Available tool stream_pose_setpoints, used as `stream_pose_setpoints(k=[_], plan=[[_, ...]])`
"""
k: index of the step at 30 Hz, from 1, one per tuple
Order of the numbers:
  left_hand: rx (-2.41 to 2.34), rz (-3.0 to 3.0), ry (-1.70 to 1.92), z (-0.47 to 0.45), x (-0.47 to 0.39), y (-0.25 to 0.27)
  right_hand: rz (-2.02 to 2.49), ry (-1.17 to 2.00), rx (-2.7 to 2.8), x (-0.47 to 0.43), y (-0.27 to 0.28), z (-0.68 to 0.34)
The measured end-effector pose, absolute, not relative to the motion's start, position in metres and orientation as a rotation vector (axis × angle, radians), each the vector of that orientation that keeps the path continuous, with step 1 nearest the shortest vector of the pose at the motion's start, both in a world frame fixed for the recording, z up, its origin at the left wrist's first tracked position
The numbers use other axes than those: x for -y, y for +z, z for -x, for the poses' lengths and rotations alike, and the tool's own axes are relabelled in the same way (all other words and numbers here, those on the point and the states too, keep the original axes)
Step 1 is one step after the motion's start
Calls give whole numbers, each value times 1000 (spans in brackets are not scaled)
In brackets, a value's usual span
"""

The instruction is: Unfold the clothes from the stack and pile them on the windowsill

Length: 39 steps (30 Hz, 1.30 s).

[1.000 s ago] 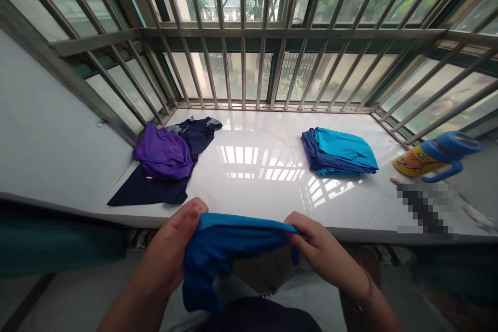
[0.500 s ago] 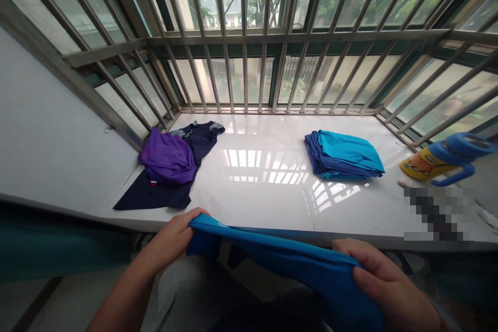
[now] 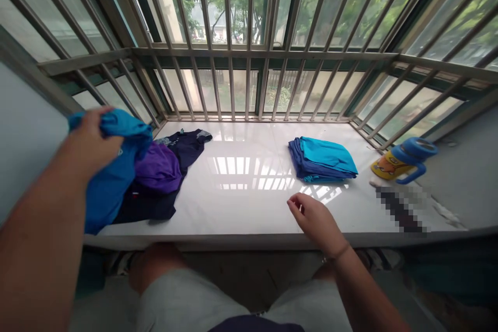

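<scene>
Blue garment: bright blue, soft fabric, bunched at its top in the left hand and hanging crumpled below. It hangs over the left end of the white sill, overlapping the purple cloth.

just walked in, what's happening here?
A person sits at a white sill by a barred window. The left hand holds a bunched blue garment up over the purple and navy clothes. The right hand hovers empty. A folded blue stack lies farther right.
</scene>
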<state>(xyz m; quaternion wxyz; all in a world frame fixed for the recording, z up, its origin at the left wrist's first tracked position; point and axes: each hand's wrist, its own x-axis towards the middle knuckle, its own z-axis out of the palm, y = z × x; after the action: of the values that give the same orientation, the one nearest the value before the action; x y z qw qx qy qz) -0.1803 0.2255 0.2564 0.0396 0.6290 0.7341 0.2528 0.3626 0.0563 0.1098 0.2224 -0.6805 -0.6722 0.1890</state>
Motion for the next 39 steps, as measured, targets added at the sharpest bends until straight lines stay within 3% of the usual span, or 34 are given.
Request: stream_pose_setpoints(k=[2,7,12,20,29,35,37,39], plan=[[-2299,-2037,611,156,-210,201,1967,389,1862,-80,97,-382],[-1882,-2058,284,62,-136,40,2222,107,1741,-149,84,-439],[-1957,-2432,602,19,-89,-37,2384,-57,1557,-202,74,-466],[-1993,-2616,648,25,-93,-47,2418,-69,1463,-227,57,-477],[-2040,-2626,578,23,-89,-48,2180,-96,1419,-204,83,-476],[-2048,-2452,611,19,-95,-38,1713,-232,1347,-113,114,-410],[-1988,-2281,613,15,-92,-28,1594,-119,1394,-65,114,-380],[-1732,-2117,636,7,-76,-18,1442,186,1477,-23,108,-357]])
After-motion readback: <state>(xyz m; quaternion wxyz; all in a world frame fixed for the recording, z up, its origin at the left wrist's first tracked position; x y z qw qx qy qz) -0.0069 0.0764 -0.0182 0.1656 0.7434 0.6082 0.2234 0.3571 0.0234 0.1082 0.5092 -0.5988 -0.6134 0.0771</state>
